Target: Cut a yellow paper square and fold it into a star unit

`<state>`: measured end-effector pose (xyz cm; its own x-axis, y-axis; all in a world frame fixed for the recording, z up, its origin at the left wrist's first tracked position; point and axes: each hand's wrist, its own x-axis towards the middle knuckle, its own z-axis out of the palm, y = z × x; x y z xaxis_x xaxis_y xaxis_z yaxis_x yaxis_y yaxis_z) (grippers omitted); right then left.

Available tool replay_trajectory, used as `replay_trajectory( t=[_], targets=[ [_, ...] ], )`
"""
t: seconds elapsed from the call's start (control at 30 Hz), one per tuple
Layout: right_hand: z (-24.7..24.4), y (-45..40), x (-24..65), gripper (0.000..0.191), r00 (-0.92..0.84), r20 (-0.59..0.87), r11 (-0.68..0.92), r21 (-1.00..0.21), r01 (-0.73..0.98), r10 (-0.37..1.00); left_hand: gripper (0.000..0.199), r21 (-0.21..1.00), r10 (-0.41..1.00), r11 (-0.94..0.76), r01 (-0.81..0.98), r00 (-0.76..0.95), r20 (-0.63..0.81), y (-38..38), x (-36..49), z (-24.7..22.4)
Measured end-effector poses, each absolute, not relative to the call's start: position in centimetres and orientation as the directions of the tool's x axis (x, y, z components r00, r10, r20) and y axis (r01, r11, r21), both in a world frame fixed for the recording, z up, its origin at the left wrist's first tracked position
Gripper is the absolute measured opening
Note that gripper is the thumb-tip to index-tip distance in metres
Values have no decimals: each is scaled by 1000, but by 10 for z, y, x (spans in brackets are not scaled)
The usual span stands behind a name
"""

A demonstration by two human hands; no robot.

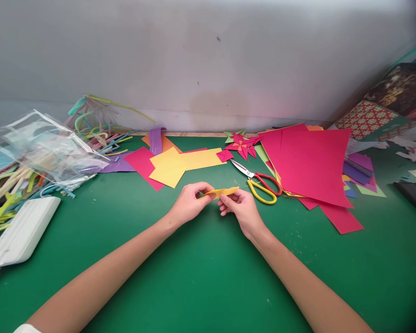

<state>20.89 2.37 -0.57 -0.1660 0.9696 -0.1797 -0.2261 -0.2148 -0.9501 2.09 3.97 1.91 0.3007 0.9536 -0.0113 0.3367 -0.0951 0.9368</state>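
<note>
Between my two hands is a small folded piece of yellow paper, held a little above the green table. My left hand pinches its left end between thumb and fingers. At the other end, my right hand grips the paper with thumb and fingertips. Just beyond my right hand lie scissors with one red and one yellow handle, their blades parted slightly. Yellow paper pieces and a red piece rest beyond my left hand. Red folded paper flowers sit farther back, near the wall.
Large red sheets are stacked at the right, over smaller coloured papers. On the left are a clear plastic bag, a heap of coloured strips and a white box-like device. A patterned box stands at the back right.
</note>
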Motion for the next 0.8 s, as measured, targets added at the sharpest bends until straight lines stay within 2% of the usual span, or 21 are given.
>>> replay_trajectory(
  t=[0.17, 0.5, 0.73, 0.8],
  targets=[
    [-8, 23, 210, 30, -170, -183, -224, -936, -272, 968, 16, 927, 962, -110, 357, 273, 8, 39, 23, 21],
    [-2, 21, 208, 38, -246, -199, -281, -888, -365, 949, 20, 959, 961, -33, 280, 273, -46, 43, 18, 18],
    [-4, 24, 212, 34, -177, -162, -202, -951, -234, 971, 21, 965, 950, -18, 263, 304, -65, 43, 17, 17],
    [-4, 24, 212, 35, -176, -165, -205, -948, -242, 971, 21, 960, 951, -18, 281, 301, -70, 44, 17, 17]
  ],
)
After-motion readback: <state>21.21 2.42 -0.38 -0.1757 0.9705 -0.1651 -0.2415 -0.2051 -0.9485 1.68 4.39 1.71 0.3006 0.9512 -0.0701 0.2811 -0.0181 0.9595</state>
